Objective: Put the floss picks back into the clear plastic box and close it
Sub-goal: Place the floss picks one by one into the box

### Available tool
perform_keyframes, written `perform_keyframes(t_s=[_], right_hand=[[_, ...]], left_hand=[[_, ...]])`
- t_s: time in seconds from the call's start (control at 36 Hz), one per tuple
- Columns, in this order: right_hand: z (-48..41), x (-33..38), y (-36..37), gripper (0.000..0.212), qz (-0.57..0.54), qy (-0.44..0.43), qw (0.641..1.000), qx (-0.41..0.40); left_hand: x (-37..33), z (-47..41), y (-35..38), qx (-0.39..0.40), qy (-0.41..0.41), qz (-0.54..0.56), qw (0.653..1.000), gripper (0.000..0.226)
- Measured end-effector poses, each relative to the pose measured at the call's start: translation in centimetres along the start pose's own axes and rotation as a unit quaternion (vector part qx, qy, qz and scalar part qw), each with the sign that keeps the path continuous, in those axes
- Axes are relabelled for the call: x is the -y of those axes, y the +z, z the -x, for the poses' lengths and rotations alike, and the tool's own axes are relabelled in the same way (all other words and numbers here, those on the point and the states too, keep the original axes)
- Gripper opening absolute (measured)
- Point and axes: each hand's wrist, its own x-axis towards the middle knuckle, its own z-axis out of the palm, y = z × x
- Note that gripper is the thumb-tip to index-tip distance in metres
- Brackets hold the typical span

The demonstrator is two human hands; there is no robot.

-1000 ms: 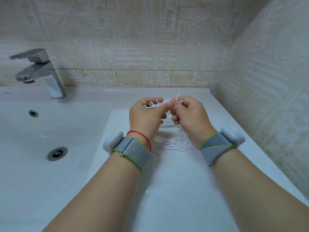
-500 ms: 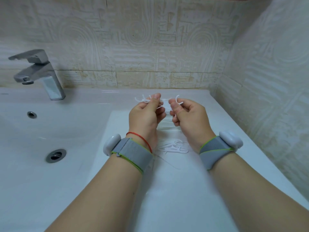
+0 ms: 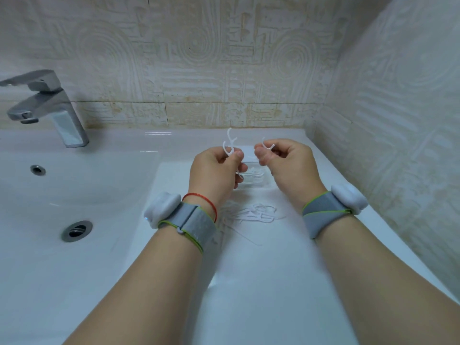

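- Partway through, by the look of it, and nowhere near closing yet.
- In the left hand (image 3: 214, 168), fingers curled, a small bunch of floss picks (image 3: 229, 145) pinched between thumb and forefinger, heads fanned upward.
- In the right hand (image 3: 290, 165), likewise curled, a single floss pick (image 3: 268, 146) pinched at the fingertips, bow end up.
- Both hands raised above the white worktop (image 3: 261, 282), near each other but not touching, just over the clear plastic box (image 3: 252, 176).
- Box resting on the worktop beyond the wrists, towards the back wall. Seemingly open, with a clear lid-like panel showing between the hands, though hard to read through the plastic.
- A few white shapes inside, probably picks already put back; number not readable.
- Left to do: a loose heap of picks (image 3: 251, 214) lying on the worktop between the wrists, nearer the body than the box, overlapping one another and partly hidden by the left wrist.
- Judged order from here: held picks lined up and laid in, the heap gathered in further pinches, then the lid pressed down.
- Likely snag: picks hooking on each other when lifted from the heap, or lying crosswise in the box and blocking the lid.
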Motion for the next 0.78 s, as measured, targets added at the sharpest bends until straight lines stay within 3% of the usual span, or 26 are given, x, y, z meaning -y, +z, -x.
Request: perform_keyframes(t_s=[0.11, 0.33, 0.53, 0.69, 0.78], right_hand=[[0.4, 0.2, 0.2, 0.010, 0.015, 0.002, 0.997, 0.078], [0.0, 0.3, 0.0, 0.006, -0.028, 0.033, 0.999, -0.006], [-0.1, 0.5, -0.3, 0.012, -0.124, 0.109, 0.986, -0.010], [0.2, 0.6, 0.0, 0.013, -0.111, 0.103, 0.988, 0.014], [0.3, 0.7, 0.1, 0.014, -0.118, 0.100, 0.988, 0.026]], left_hand=[[0.2, -0.1, -0.6, 0.018, 0.004, -0.048, 0.999, 0.014], [-0.4, 0.6, -0.2, 0.156, -0.042, 0.003, 0.987, 0.012], [-0.5, 0.4, -0.1, 0.088, -0.027, 0.024, 0.995, 0.011], [-0.5, 1.5, 0.8, 0.179, -0.042, -0.004, 0.983, 0.018], [-0.5, 1.5, 0.9, 0.171, -0.032, -0.012, 0.985, 0.019]])
